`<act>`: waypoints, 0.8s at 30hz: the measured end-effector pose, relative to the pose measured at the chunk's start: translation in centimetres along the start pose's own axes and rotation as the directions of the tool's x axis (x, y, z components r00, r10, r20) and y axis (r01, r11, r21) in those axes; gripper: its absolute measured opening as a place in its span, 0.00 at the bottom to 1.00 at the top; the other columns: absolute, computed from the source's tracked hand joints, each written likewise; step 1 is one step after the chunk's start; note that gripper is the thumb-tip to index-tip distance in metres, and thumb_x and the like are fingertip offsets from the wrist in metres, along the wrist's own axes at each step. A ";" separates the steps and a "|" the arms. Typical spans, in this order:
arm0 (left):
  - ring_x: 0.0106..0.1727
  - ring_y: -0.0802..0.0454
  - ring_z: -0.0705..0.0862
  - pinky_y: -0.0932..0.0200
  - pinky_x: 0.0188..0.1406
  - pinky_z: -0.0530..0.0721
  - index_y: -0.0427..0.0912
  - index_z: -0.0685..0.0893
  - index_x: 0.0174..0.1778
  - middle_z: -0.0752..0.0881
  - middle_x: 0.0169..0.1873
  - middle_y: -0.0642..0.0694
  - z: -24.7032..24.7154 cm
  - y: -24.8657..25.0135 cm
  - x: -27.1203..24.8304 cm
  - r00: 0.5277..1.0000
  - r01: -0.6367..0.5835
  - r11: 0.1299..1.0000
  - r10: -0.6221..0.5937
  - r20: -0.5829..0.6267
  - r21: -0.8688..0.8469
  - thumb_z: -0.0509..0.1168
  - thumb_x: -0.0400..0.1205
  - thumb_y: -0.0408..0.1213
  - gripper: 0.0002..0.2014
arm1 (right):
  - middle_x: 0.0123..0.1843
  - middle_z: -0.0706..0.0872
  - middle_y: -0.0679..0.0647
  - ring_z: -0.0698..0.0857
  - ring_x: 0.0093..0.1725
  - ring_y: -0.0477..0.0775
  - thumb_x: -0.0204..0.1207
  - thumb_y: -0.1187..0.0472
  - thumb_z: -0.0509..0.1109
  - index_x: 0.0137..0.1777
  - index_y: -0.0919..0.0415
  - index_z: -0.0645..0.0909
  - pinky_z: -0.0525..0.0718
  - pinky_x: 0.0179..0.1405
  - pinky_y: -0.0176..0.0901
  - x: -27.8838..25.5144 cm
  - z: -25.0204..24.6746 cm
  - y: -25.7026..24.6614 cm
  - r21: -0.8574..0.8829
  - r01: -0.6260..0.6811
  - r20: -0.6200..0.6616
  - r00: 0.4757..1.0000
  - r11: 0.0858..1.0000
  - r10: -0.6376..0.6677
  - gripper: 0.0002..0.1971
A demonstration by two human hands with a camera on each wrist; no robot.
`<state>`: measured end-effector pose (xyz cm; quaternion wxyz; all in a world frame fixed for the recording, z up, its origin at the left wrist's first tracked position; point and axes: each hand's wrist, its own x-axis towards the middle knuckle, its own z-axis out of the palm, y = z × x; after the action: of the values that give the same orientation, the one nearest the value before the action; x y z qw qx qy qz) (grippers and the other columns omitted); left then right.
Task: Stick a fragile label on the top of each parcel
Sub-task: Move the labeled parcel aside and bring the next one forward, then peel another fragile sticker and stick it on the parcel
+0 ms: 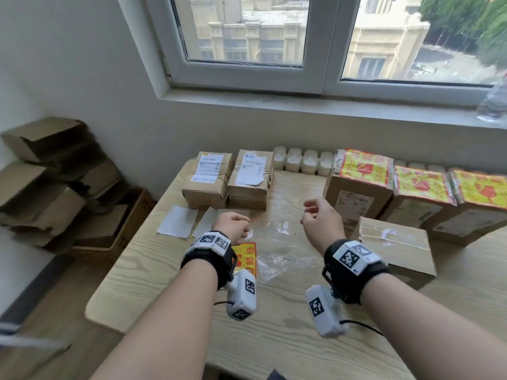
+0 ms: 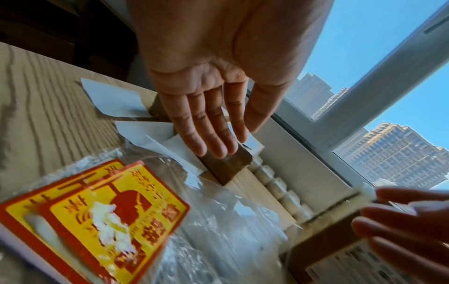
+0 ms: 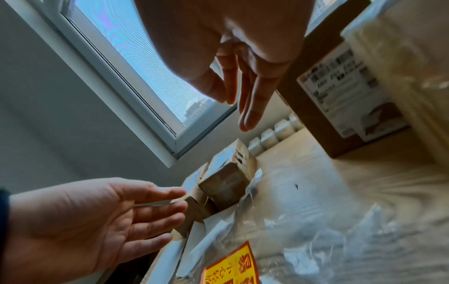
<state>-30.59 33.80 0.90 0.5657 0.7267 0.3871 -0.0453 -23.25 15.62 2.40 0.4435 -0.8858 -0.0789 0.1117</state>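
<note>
Both bare forearms reach forward side by side, each wrist wrapped in a black band; the left hand (image 1: pixel 231 224) hangs palm down with its fingers (image 2: pixel 206 132) straight and close together, holding nothing; the right hand (image 1: pixel 322 218) is raised a little higher, its fingers (image 3: pixel 252 103) loosely extended, thumb apart, also holding nothing.

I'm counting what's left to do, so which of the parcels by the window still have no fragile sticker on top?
The two small parcels at the back left: their tops show only white shipping labels, while the three on the right carry yellow-and-red stickers.
</note>
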 end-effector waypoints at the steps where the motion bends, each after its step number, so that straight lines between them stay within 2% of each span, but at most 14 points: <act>1: 0.31 0.50 0.81 0.60 0.28 0.78 0.41 0.85 0.45 0.85 0.32 0.44 -0.8 -0.5 0.5 1.000 0.009 1.000 -0.009 -0.013 -0.005 0.61 0.79 0.27 0.08 | 0.60 0.84 0.55 0.83 0.56 0.54 0.80 0.64 0.60 0.64 0.57 0.77 0.82 0.58 0.49 0.4 1.0 0.1 -0.030 -0.040 0.023 0.999 0.999 0.041 0.14; 3: 0.30 0.51 0.81 0.60 0.26 0.77 0.40 0.86 0.47 0.84 0.31 0.43 -2.2 -1.5 1.8 0.999 0.030 0.999 -0.030 -0.040 -0.013 0.62 0.79 0.27 0.09 | 0.64 0.82 0.56 0.81 0.60 0.56 0.81 0.62 0.59 0.67 0.58 0.76 0.80 0.61 0.51 1.1 3.0 0.5 -0.083 -0.116 0.045 0.992 0.990 0.120 0.16; 6: 0.33 0.50 0.81 0.57 0.33 0.82 0.40 0.87 0.48 0.84 0.32 0.45 -3.6 -3.1 3.7 0.995 0.060 0.998 -0.059 -0.081 0.012 0.62 0.79 0.29 0.09 | 0.66 0.82 0.57 0.80 0.65 0.59 0.81 0.64 0.57 0.68 0.60 0.77 0.78 0.64 0.50 2.3 5.1 1.6 -0.123 -0.216 0.047 0.974 0.969 0.223 0.17; 8: 0.36 0.49 0.82 0.56 0.39 0.82 0.40 0.88 0.49 0.85 0.35 0.46 -4.0 -4.2 5.0 0.993 0.075 0.997 -0.071 -0.099 0.037 0.62 0.80 0.30 0.09 | 0.62 0.84 0.58 0.83 0.63 0.60 0.79 0.67 0.57 0.65 0.61 0.79 0.79 0.63 0.48 3.2 6.5 2.5 -0.100 -0.294 0.070 0.951 0.951 0.301 0.17; 10: 0.47 0.47 0.84 0.59 0.49 0.81 0.42 0.90 0.50 0.87 0.44 0.47 -4.2 -5.4 5.9 0.990 0.097 0.989 -0.085 -0.109 0.111 0.63 0.81 0.32 0.10 | 0.52 0.85 0.59 0.86 0.53 0.60 0.78 0.73 0.56 0.62 0.64 0.80 0.82 0.53 0.45 3.8 7.9 3.3 0.027 -0.403 0.144 0.907 0.915 0.396 0.18; 12: 0.56 0.44 0.84 0.59 0.56 0.80 0.42 0.90 0.50 0.88 0.52 0.45 -4.4 -6.5 6.8 0.986 0.139 0.979 -0.124 -0.109 0.150 0.64 0.80 0.32 0.10 | 0.41 0.82 0.60 0.84 0.35 0.57 0.79 0.78 0.51 0.60 0.66 0.78 0.81 0.31 0.36 3.8 9.2 3.6 0.171 -0.505 0.232 0.855 0.846 0.464 0.18; 14: 0.57 0.43 0.84 0.55 0.61 0.82 0.41 0.90 0.50 0.88 0.55 0.44 -4.4 -7.3 7.3 0.985 0.167 0.967 -0.153 -0.085 0.193 0.66 0.78 0.30 0.09 | 0.44 0.81 0.63 0.83 0.27 0.55 0.82 0.79 0.48 0.59 0.69 0.77 0.80 0.19 0.35 3.4 9.8 3.7 0.172 -0.556 0.287 0.818 0.813 0.498 0.18; 15: 0.57 0.44 0.84 0.54 0.62 0.82 0.41 0.89 0.52 0.87 0.57 0.43 -4.3 -7.6 7.5 0.984 0.177 0.960 -0.167 -0.064 0.217 0.68 0.78 0.30 0.09 | 0.48 0.81 0.65 0.84 0.27 0.56 0.82 0.79 0.49 0.60 0.71 0.77 0.82 0.19 0.35 3.1 10.1 3.8 0.172 -0.583 0.329 0.794 0.794 0.512 0.16; 16: 0.58 0.44 0.84 0.52 0.63 0.82 0.41 0.89 0.54 0.87 0.58 0.43 -4.2 -7.9 7.7 0.983 0.185 0.953 -0.181 -0.036 0.238 0.69 0.77 0.30 0.11 | 0.51 0.82 0.67 0.85 0.29 0.58 0.82 0.79 0.52 0.60 0.72 0.76 0.85 0.23 0.36 2.7 10.3 3.8 0.174 -0.600 0.373 0.774 0.781 0.511 0.14; 18: 0.56 0.44 0.86 0.49 0.62 0.84 0.42 0.86 0.56 0.87 0.56 0.42 -3.8 -8.4 7.8 0.978 0.196 0.947 -0.208 0.020 0.253 0.72 0.75 0.29 0.14 | 0.52 0.85 0.70 0.85 0.36 0.59 0.81 0.78 0.60 0.52 0.70 0.77 0.90 0.41 0.47 2.2 10.9 4.4 0.105 -0.586 0.459 0.745 0.803 0.484 0.07; 19: 0.55 0.43 0.87 0.48 0.60 0.85 0.43 0.85 0.57 0.87 0.53 0.43 -3.4 -8.6 7.8 0.975 0.200 0.944 -0.219 0.045 0.262 0.73 0.75 0.29 0.15 | 0.49 0.85 0.69 0.85 0.37 0.59 0.80 0.77 0.62 0.46 0.67 0.78 0.89 0.47 0.51 2.1 11.3 4.7 0.067 -0.576 0.488 0.731 0.815 0.477 0.07; 20: 0.55 0.43 0.87 0.48 0.59 0.86 0.44 0.85 0.57 0.87 0.53 0.43 -3.1 -8.8 7.8 0.973 0.195 0.940 -0.222 0.068 0.278 0.73 0.74 0.29 0.16 | 0.45 0.85 0.66 0.85 0.36 0.58 0.80 0.77 0.63 0.42 0.64 0.77 0.88 0.47 0.52 2.0 11.4 4.8 0.041 -0.578 0.517 0.710 0.815 0.478 0.09; 22: 0.55 0.45 0.87 0.49 0.57 0.87 0.44 0.85 0.56 0.86 0.54 0.44 -2.5 -9.2 8.0 0.973 0.174 0.934 -0.212 0.094 0.312 0.74 0.72 0.28 0.17 | 0.40 0.84 0.63 0.86 0.31 0.56 0.80 0.76 0.63 0.40 0.63 0.77 0.88 0.37 0.47 2.1 11.9 5.1 0.012 -0.631 0.552 0.651 0.776 0.521 0.10; 24: 0.52 0.47 0.87 0.50 0.53 0.88 0.46 0.85 0.52 0.86 0.52 0.45 -2.1 -9.5 8.1 0.975 0.177 0.932 -0.210 0.073 0.315 0.74 0.72 0.27 0.16 | 0.42 0.87 0.64 0.87 0.30 0.57 0.79 0.74 0.65 0.41 0.65 0.80 0.87 0.31 0.45 2.4 12.3 5.3 -0.041 -0.642 0.546 0.628 0.766 0.555 0.07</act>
<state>-31.52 40.34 -9.89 0.4584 0.7606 0.4145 -0.1987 -24.07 22.53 -9.30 0.4097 -0.7565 0.1109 0.4975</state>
